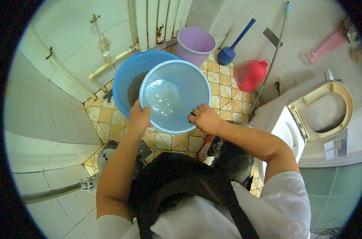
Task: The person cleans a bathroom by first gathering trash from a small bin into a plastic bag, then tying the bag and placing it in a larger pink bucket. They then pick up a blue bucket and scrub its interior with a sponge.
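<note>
A light blue plastic basin (195, 83) is held tilted in front of me, with a shallow pool of water shining inside it. My left hand (138, 118) is closed around its lower left rim, thumb on the inner side. At the lower right rim is my right hand (206, 118), fingers curled over the inside wall around a small dark thing (191, 114), mostly hidden by the fingers. Behind and partly covered by the basin, a larger, deeper blue tub (125, 69) stands on the floor with dark, murky contents.
A purple bucket (195, 59) stands behind, beside white radiator pipes (152, 24). Further right are a blue plunger (226, 55), a red rounded thing (250, 75) and a long thin pole (277, 47). The toilet's raised seat (347, 109) is at right. A floor drain grate (145, 149) lies near my feet.
</note>
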### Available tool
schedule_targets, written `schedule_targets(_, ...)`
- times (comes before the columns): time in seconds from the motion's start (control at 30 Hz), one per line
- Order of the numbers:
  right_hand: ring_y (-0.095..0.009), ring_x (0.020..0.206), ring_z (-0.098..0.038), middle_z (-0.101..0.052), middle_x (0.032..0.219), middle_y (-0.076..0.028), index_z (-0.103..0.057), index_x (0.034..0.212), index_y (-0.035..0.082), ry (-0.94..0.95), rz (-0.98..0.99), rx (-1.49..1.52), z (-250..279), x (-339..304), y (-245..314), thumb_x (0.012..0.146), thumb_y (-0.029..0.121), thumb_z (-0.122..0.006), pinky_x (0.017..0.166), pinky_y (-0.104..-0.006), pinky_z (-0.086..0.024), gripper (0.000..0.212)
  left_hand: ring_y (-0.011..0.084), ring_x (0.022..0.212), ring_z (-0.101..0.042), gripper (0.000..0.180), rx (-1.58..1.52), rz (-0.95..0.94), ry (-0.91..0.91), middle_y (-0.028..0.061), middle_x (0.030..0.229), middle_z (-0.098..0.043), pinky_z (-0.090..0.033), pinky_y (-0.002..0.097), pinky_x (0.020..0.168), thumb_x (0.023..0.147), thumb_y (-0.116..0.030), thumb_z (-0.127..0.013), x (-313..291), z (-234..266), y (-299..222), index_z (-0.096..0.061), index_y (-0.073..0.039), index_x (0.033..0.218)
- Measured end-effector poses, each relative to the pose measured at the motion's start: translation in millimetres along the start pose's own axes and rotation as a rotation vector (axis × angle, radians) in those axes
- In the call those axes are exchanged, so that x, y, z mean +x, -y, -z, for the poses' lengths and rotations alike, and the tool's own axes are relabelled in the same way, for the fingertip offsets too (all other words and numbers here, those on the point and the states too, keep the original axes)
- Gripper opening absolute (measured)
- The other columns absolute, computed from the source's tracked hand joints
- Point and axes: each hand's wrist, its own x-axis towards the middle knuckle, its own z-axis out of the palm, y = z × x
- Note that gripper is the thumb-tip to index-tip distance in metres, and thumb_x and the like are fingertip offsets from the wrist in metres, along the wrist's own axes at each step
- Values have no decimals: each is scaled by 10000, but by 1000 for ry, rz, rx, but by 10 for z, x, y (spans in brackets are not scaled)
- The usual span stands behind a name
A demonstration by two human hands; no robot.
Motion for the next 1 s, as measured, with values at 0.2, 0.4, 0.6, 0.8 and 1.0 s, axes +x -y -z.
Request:
schedule_targets(0.2, -240, 583, -530, -492, 597, -81, -498, 696, 76, -205, 59, 22, 79, 519, 89, 636, 146, -484, 538, -348, -422, 93, 214, 737, -537, 492, -228, 74, -77, 135, 966, -480, -483, 309, 545, 727, -86, -433, 60, 250, -18, -275, -73, 1193)
schedule_targets(0.4, -235, 562, -532, -498, 585, -74, -502, 690, 72, -254, 28, 55, -37, 687, 293, 630, 149, -490, 523, -353, -418, 98, 315, 913, -475, 648, -614, 284, 28, 150, 1125, -356, -480, 398, 646, 658, -50, -475, 66, 158, 415, -144, -120, 1210)
schedule_targets(0.6, -253, 682, -535, -547, 740, -95, -568, 758, 71, -115, 102, -98, -3, 700, -54, 631, 181, -518, 647, -382, -410, 176, 323, 906, -481, 672, -511, 233, -9, 132, 1094, -402, -484, 418, 620, 565, 4, -473, 44, 426, 352, -237, -108, 1183)
schedule_targets(0.8, -265, 778, -536, -543, 869, -99, -557, 804, 82, 16, 102, 296, -187, 673, 321, 670, 155, -469, 720, -370, -409, 176, 293, 912, -473, 717, -381, 185, -82, 156, 1075, -404, -488, 368, 586, 577, 57, -399, -7, 399, 118, -187, -109, 1242)
schedule_targets(1.0, -187, 636, -504, -519, 714, -48, -534, 813, 82, -250, 239, -126, 70, 868, -143, 646, 150, -497, 592, -295, -392, 184, 291, 895, -487, 701, -422, 163, -86, 163, 1099, -395, -475, 372, 611, 602, 18, -429, 122, 592, 102, -186, -107, 1247)
